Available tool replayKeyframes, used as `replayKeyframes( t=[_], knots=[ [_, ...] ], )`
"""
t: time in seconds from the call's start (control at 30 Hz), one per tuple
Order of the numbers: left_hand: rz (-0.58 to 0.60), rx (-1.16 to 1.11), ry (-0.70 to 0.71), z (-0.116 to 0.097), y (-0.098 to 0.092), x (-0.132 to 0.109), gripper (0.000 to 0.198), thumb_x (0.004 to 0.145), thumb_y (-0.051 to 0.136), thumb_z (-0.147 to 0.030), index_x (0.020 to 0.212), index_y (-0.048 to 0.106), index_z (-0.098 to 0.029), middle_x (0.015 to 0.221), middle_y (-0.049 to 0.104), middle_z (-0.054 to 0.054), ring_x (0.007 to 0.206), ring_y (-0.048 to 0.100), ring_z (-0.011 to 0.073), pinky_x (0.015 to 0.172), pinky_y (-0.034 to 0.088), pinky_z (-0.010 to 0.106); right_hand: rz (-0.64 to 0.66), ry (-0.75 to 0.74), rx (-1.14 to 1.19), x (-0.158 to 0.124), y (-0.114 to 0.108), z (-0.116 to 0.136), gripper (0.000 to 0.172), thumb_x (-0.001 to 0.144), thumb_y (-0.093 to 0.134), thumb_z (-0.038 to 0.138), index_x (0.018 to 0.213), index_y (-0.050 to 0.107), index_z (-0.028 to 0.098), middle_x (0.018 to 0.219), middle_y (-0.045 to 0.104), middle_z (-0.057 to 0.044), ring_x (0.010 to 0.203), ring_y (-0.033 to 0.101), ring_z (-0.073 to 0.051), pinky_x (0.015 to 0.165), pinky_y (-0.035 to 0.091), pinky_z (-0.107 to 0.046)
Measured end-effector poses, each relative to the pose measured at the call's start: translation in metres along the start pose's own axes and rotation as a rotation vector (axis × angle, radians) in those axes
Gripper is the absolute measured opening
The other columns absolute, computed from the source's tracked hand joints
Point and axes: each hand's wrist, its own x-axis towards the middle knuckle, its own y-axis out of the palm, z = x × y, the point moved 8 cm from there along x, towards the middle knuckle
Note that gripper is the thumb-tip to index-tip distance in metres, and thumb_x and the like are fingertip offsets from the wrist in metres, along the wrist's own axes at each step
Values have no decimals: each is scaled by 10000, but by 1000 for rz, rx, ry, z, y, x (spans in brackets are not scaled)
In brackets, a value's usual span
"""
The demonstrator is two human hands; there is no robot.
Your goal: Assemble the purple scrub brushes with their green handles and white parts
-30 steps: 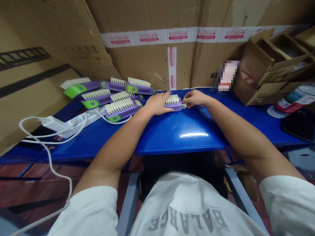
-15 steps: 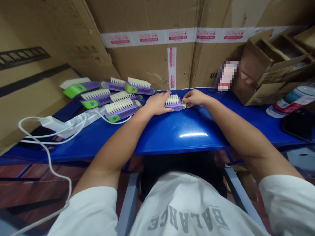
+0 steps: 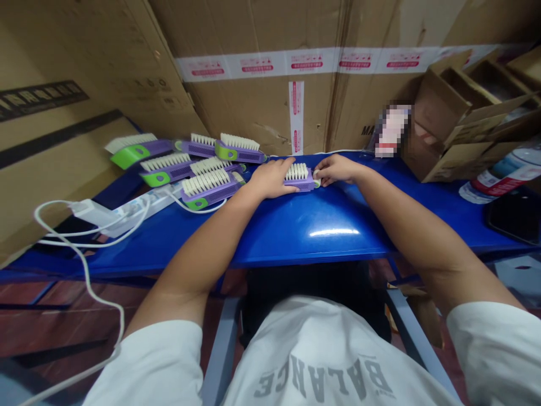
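Note:
A purple brush [image 3: 298, 176] with white bristles lies bristle side up on the blue table [image 3: 291, 231]. Around its left end my left hand [image 3: 270, 179] is wrapped, pressing it to the tabletop and hiding that end. At the brush's right end, which has a small green part, my right hand [image 3: 333, 169] pinches a small whitish piece [image 3: 316, 175] between thumb and fingers. Whether that piece is joined to the brush I cannot tell. To the left, several purple and green brushes [image 3: 207, 189] lie in a loose pile with bristles up.
A white power strip [image 3: 135, 217] with a plugged-in charger and cables [image 3: 87, 270] lies at the left. Tall cardboard boxes [image 3: 253, 113] wall the back. At the right are an open divided carton [image 3: 448, 129], a bottle [image 3: 499, 175] and a black phone [image 3: 515, 214].
Both hands keep their places on the brush, with hardly any visible movement. The whole view has shifted very slightly.

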Motion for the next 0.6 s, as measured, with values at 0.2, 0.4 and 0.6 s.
replayKeyframes(
  t=[0.2, 0.4, 0.6],
  knots=[
    [8, 3, 0, -1, -1, -1, 1039, 998, 836, -597, 1854, 383, -220, 1780, 617, 203, 1584, 642, 436, 1282, 526, 508, 8, -4, -9, 1, -2, -1, 233, 818, 988, 43, 848, 793, 167, 743, 801, -37, 638, 756, -148, 783, 749, -309],
    [14, 6, -3, -2, -2, -2, 1020, 1003, 833, -597, 1843, 395, -218, 1777, 617, 210, 1587, 639, 442, 1282, 523, 504, -21, 6, -28, 0, -3, 1, 207, 882, 891, -8, 836, 797, 171, 747, 806, -31, 657, 741, -134, 788, 715, -268],
    [17, 13, -6, -2, -3, -3, 1011, 1012, 837, -604, 1839, 400, -221, 1770, 621, 203, 1591, 637, 432, 1285, 515, 478, -30, 48, 4, -2, 0, 0, 204, 887, 876, -16, 845, 778, 158, 724, 795, -44, 628, 739, -145, 709, 700, -266]
  ],
)
